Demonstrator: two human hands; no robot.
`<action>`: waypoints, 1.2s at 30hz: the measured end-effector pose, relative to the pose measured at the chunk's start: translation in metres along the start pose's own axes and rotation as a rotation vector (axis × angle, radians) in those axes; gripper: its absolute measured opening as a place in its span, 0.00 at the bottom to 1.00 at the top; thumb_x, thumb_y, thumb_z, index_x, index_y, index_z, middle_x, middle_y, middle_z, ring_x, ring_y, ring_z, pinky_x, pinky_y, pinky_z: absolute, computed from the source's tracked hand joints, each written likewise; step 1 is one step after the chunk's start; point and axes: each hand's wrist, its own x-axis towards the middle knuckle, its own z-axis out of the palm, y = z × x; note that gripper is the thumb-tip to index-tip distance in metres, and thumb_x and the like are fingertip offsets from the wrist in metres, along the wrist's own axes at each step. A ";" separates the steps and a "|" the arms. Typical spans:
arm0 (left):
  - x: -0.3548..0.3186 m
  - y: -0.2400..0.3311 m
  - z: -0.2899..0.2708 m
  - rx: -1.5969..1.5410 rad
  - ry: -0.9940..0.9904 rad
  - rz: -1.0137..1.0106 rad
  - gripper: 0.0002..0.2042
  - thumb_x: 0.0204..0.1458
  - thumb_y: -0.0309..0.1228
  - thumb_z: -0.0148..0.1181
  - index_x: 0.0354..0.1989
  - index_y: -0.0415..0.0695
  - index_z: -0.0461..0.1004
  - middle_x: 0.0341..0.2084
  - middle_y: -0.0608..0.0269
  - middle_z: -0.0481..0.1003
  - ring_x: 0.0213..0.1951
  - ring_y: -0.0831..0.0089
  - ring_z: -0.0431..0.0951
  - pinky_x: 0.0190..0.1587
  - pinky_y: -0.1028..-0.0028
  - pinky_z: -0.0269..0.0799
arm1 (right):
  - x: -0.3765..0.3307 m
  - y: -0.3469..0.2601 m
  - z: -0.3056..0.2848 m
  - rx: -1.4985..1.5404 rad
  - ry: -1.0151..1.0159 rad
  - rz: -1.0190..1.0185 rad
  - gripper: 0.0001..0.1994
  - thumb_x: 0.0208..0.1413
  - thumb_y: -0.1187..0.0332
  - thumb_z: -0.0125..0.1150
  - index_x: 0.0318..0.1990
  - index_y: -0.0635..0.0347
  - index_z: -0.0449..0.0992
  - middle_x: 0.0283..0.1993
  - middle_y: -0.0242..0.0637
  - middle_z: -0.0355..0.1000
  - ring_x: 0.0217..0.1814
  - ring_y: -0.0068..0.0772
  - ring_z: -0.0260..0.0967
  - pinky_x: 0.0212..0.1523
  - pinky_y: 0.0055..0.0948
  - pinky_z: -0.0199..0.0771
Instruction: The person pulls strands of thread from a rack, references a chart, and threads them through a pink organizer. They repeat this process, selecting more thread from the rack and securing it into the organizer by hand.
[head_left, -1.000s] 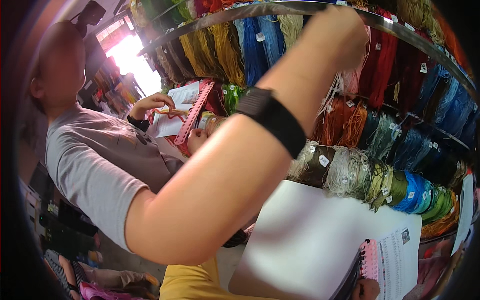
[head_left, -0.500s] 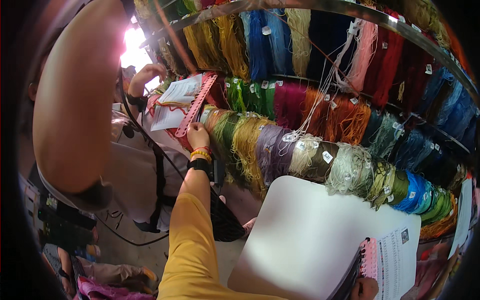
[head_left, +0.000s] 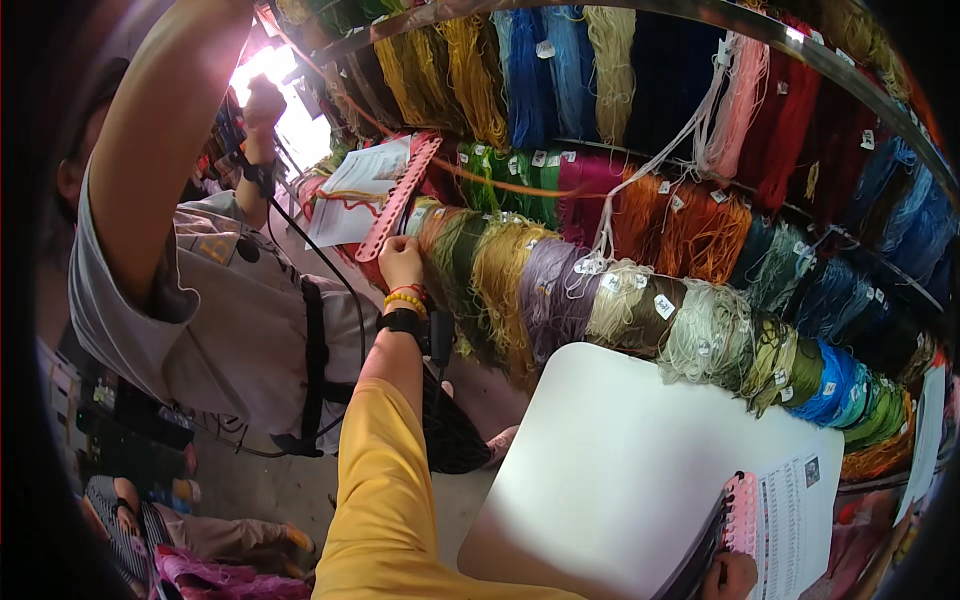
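My left hand (head_left: 402, 262), at the end of a yellow sleeve, is closed beside the lower end of a pink punched strip (head_left: 395, 205), against the row of hanging thread hanks (head_left: 500, 270). What its fingers pinch, if anything, is hidden. A printed sheet (head_left: 362, 178) lies along that strip, with red threads across it. Low in the view, my right hand (head_left: 730, 577) is partly cut off by the edge. Its fingers are curled over a second pink punched strip (head_left: 741, 510), which has dark threads looped in its holes and a printed sheet (head_left: 790, 520) beside it.
A white rounded board (head_left: 600, 450) stands below the hanks. Metal rails (head_left: 740, 22) carry more coloured hanks behind. A person in a grey shirt (head_left: 240, 310) stands at left, arms raised, one hand (head_left: 262, 105) up by the bright light. An orange thread (head_left: 510, 187) crosses the hanks.
The other person's wristbanded hand has risen from near the printed sheet toward the light. An orange thread now stretches across the green and magenta hanks. My hands hardly move.
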 end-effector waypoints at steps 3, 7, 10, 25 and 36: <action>0.002 -0.009 -0.001 -0.141 0.003 -0.059 0.07 0.42 0.29 0.55 0.25 0.37 0.72 0.18 0.58 0.73 0.21 0.70 0.73 0.27 0.74 0.67 | 0.001 0.000 0.001 -0.008 0.005 -0.007 0.06 0.43 0.74 0.52 0.31 0.62 0.71 0.30 0.46 0.69 0.33 0.48 0.65 0.36 0.37 0.65; -0.004 0.000 -0.001 -0.247 -0.018 -0.142 0.06 0.44 0.28 0.54 0.25 0.36 0.71 0.18 0.60 0.73 0.17 0.76 0.70 0.21 0.76 0.64 | 0.000 0.001 0.002 -0.010 -0.003 0.015 0.06 0.43 0.74 0.52 0.31 0.62 0.71 0.30 0.45 0.69 0.34 0.47 0.65 0.36 0.37 0.65; -0.007 0.001 -0.005 -0.289 -0.039 -0.159 0.07 0.44 0.28 0.54 0.25 0.36 0.71 0.18 0.60 0.73 0.17 0.76 0.70 0.21 0.77 0.64 | -0.001 0.002 0.003 -0.019 0.000 0.012 0.06 0.44 0.74 0.51 0.31 0.62 0.71 0.30 0.45 0.69 0.33 0.47 0.65 0.36 0.37 0.65; -0.006 -0.013 -0.004 -0.287 -0.078 -0.121 0.07 0.41 0.28 0.58 0.25 0.36 0.73 0.19 0.65 0.72 0.23 0.80 0.69 0.28 0.80 0.65 | 0.000 0.001 0.003 -0.019 0.018 -0.009 0.06 0.43 0.75 0.52 0.31 0.63 0.72 0.30 0.45 0.69 0.33 0.48 0.66 0.35 0.37 0.65; -0.013 0.002 -0.012 -0.493 -0.108 -0.218 0.06 0.47 0.28 0.53 0.29 0.37 0.70 0.21 0.65 0.72 0.20 0.81 0.68 0.22 0.84 0.63 | 0.001 0.001 0.003 -0.021 0.000 0.018 0.05 0.43 0.75 0.51 0.30 0.62 0.72 0.30 0.45 0.69 0.33 0.47 0.65 0.35 0.36 0.65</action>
